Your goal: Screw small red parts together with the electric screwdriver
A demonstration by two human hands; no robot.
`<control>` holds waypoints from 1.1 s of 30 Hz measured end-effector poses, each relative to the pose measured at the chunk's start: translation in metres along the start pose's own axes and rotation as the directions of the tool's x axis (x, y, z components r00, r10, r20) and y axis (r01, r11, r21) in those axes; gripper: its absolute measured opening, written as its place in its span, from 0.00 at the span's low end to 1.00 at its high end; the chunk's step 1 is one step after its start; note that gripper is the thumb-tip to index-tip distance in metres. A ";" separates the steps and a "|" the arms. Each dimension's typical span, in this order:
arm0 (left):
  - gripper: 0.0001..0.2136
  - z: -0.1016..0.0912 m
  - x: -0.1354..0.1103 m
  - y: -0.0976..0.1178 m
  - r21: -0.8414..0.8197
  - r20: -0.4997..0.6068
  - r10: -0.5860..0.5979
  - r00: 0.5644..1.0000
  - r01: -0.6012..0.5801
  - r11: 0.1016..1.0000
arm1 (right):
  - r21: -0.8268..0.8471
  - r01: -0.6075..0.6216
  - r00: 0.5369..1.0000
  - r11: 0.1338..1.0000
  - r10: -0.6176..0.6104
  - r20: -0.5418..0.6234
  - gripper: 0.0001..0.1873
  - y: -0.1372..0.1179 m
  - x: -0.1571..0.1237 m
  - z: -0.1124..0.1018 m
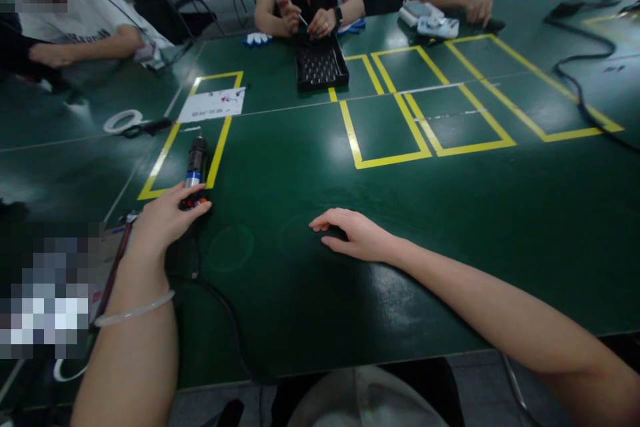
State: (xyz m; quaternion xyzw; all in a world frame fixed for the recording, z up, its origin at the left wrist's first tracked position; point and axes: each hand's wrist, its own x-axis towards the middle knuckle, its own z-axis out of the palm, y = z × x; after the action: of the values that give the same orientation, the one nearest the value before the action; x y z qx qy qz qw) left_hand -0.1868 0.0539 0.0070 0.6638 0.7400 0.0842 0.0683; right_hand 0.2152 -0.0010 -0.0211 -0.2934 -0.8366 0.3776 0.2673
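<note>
The step in hand appears to be handling a black, cylindrical electric screwdriver with a blue-and-silver band (197,161). It lies just ahead of the left hand (169,217), inside a yellow-taped rectangle (219,152), its tip pointing away from the fingers toward a white printed sheet (213,105). Left thumb and fingers straddle its rear end; I cannot tell whether they grip firmly. The right hand (357,235), well to the right, is loosely curved, thumb apart from fingers, holding nothing. A move with the tool would call for a secure left-hand hold and slack in the black cable (227,312) behind those fingers.
</note>
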 end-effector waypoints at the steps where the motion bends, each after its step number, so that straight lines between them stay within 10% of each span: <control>1: 0.27 -0.003 -0.001 -0.004 0.058 0.007 -0.039 0.999 0.038 0.998 | 0.002 0.001 1.000 1.000 -0.001 -0.003 0.16 0.000 0.000 0.000; 18: 0.26 -0.008 -0.016 0.009 0.218 -0.138 -0.329 0.934 0.352 0.910 | 0.020 -0.009 1.000 1.000 0.009 -0.010 0.17 0.000 0.000 0.000; 24: 0.23 -0.001 -0.022 0.027 -0.002 -0.275 -0.164 0.947 0.170 0.985 | 0.053 -0.019 1.000 0.998 0.020 -0.020 0.16 -0.001 0.001 0.000; 28: 0.22 0.019 -0.031 0.070 -0.587 0.014 0.079 0.997 -0.056 0.808 | 0.101 -0.040 0.999 0.994 0.042 -0.024 0.15 0.000 0.002 0.000; 33: 0.21 0.032 -0.054 0.123 -0.694 0.322 0.322 0.890 -0.009 0.720 | 0.212 -0.069 0.997 0.975 0.077 -0.031 0.13 0.003 0.003 0.001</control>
State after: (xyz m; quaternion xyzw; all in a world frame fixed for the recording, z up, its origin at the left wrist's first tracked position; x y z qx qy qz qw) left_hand -0.0548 0.0144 0.0013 0.6600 0.5611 0.2076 0.4545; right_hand 0.2136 0.0021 -0.0233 -0.3013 -0.7751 0.4678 0.2992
